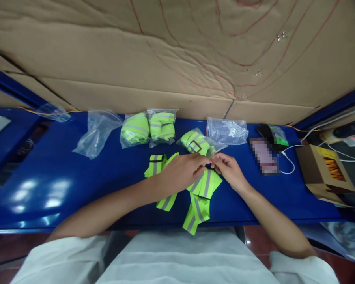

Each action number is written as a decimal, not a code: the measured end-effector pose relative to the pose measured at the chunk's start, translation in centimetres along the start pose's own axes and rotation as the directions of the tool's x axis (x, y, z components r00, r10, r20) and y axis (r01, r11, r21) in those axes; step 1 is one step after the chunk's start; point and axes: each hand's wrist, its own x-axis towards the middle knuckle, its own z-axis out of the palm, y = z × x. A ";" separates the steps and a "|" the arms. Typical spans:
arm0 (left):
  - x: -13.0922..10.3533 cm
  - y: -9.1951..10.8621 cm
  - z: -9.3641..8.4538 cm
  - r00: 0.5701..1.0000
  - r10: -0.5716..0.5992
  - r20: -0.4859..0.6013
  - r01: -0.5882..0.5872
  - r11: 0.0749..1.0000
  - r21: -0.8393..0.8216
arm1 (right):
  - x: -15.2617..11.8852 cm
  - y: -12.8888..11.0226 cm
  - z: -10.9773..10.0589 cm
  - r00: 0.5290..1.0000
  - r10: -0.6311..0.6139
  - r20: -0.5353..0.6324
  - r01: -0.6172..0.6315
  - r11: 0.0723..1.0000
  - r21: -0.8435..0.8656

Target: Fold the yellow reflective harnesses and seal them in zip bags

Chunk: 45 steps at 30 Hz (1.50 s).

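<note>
Loose neon strap (197, 215) near side of blue tabletop (239, 201), partly under hands. Left hand (185, 169) and right hand (226, 167) almost meeting, fingertips pinching edge of clear bag (196, 141) with rolled strap inside. Far: two filled bags (149, 128) left of it, empty bag (229, 131) right.

The loose straps (205, 183) lie on the near part of the tabletop (239, 207). The three packed bags (162, 128) sit behind them, between the left bag (96, 136) and the right bag (227, 132). Farther right come the phone (264, 157), then the box (316, 167).
</note>
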 end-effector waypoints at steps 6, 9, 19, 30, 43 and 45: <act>1.3 -0.5 1.2 0.993 -0.117 0.034 0.117 0.993 0.020 | 0.5 0.1 -0.3 0.996 0.087 -0.010 -0.086 0.994 0.069; 1.6 -1.0 1.0 0.993 -0.109 0.035 0.109 0.994 -0.008 | 0.4 0.1 -0.2 0.996 0.083 -0.012 -0.083 0.996 0.046; 1.0 -1.4 -0.6 0.986 -0.125 0.107 0.150 0.951 -0.270 | 0.0 0.4 -0.3 0.998 -0.056 0.021 0.057 0.997 -0.049; 0.7 -0.9 -1.8 0.987 -0.102 0.128 0.125 0.974 -0.189 | -0.9 0.0 0.0 0.936 -0.315 0.156 0.340 0.924 -0.173; 0.2 -0.3 -0.8 0.996 -0.059 -0.073 0.048 0.988 -0.147 | -1.7 -0.8 0.5 0.943 -0.327 0.055 0.332 0.924 -0.188; 0.0 0.0 -0.2 0.993 -0.039 -0.108 0.031 0.997 -0.075 | -1.8 -0.9 0.8 0.946 -0.322 0.032 0.322 0.928 -0.189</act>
